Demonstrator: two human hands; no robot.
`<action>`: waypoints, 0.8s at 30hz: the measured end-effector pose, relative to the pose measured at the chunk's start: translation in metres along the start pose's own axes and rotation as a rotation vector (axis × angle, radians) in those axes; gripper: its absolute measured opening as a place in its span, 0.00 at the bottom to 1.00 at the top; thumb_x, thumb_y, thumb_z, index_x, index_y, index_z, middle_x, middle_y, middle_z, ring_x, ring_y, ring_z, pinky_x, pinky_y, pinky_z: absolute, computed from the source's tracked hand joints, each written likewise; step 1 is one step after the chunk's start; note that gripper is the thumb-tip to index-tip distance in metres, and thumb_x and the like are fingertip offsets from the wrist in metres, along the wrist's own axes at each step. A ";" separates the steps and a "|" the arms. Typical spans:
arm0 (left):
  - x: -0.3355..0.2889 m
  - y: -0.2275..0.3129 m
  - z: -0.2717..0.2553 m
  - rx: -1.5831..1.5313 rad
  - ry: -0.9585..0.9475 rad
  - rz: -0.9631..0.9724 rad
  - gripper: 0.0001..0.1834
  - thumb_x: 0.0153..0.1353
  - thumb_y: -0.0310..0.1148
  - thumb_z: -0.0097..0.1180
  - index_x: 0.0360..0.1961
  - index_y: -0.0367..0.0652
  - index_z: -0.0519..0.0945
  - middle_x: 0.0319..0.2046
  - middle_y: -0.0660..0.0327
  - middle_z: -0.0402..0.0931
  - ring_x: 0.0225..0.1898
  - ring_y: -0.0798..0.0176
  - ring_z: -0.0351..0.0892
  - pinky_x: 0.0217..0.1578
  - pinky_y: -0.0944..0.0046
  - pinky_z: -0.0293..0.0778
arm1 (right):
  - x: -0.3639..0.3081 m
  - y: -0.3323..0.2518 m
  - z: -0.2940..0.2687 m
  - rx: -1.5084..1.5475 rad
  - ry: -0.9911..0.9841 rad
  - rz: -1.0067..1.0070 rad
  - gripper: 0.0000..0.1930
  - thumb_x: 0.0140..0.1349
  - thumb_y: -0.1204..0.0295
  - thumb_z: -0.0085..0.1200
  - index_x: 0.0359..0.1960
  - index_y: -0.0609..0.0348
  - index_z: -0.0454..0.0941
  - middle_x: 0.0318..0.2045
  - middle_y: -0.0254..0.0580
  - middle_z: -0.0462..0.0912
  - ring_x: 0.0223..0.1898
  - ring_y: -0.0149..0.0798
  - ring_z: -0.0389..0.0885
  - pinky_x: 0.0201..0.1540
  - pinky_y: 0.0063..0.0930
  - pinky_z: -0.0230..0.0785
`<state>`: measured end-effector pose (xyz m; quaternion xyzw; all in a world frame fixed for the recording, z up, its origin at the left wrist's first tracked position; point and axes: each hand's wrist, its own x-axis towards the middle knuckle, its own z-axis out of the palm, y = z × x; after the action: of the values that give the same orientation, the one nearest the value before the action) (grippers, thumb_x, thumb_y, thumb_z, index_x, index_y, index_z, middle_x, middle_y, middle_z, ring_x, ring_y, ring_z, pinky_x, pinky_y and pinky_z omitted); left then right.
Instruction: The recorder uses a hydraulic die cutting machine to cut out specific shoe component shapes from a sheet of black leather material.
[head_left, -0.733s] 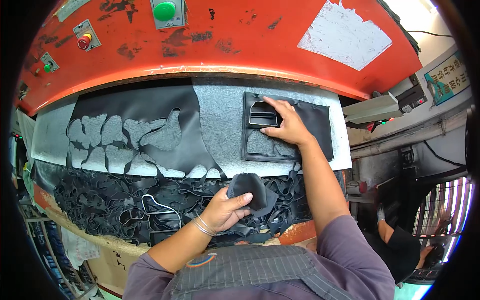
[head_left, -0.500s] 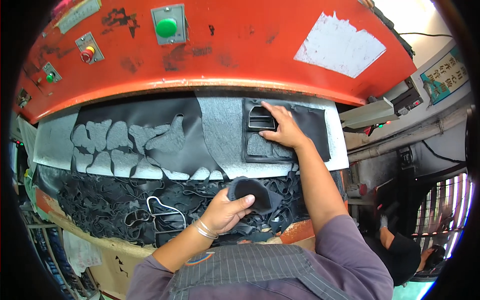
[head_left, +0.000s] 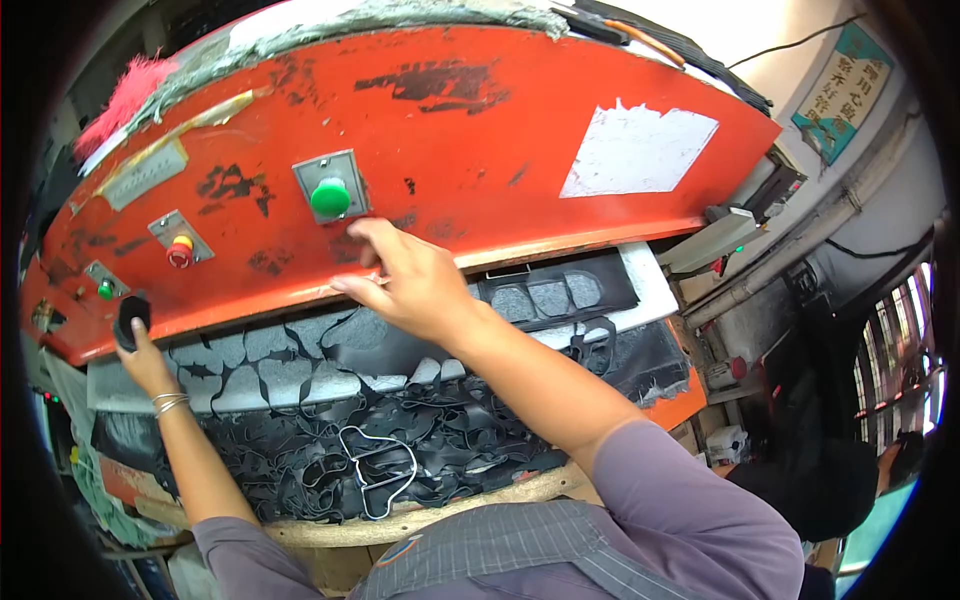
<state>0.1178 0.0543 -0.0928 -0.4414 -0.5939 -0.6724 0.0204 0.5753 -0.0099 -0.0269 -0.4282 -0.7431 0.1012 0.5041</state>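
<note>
Within left grip [head_left: 147,364], black material [head_left: 132,316] (rounded).

The right hand [head_left: 410,285] has left the metal cutting die [head_left: 508,273] at two o'clock and is now raised before the red machine front [head_left: 470,175], empty and half curled, at four o'clock from the large green button [head_left: 329,198]. The left hand [head_left: 146,360], with its dark cut pieces [head_left: 132,313], has swung from six o'clock to nine. The view has tilted up: a pink fluffy bundle [head_left: 128,100] has appeared at ten o'clock, and only a thin line of the die now shows, at one.
</note>
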 end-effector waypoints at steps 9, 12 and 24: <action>0.053 -0.002 -0.088 0.099 -0.361 0.039 0.27 0.65 0.42 0.53 0.58 0.31 0.69 0.51 0.54 0.75 0.51 0.61 0.73 0.56 0.64 0.64 | 0.005 -0.032 0.018 -0.025 0.147 -0.017 0.18 0.58 0.64 0.59 0.42 0.58 0.64 0.22 0.48 0.78 0.25 0.55 0.80 0.25 0.44 0.70; -0.070 0.097 -0.046 -0.014 -0.624 -0.134 0.28 0.63 0.45 0.56 0.53 0.31 0.72 0.46 0.55 0.77 0.49 0.60 0.74 0.54 0.62 0.66 | -0.068 -0.021 -0.023 -0.093 -0.030 0.032 0.19 0.56 0.62 0.61 0.39 0.58 0.65 0.21 0.48 0.76 0.25 0.56 0.78 0.25 0.45 0.69; -0.364 0.238 -0.047 -0.032 -1.584 0.049 0.16 0.55 0.37 0.63 0.40 0.39 0.77 0.31 0.49 0.80 0.34 0.46 0.81 0.35 0.57 0.74 | -0.290 -0.059 -0.085 -0.391 -0.698 0.164 0.24 0.40 0.61 0.67 0.38 0.61 0.76 0.35 0.43 0.76 0.40 0.46 0.77 0.42 0.36 0.73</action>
<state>0.4439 -0.2347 -0.1276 -0.8016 -0.4121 -0.1661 -0.3999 0.6513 -0.2843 -0.1442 -0.5139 -0.8381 0.1371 0.1209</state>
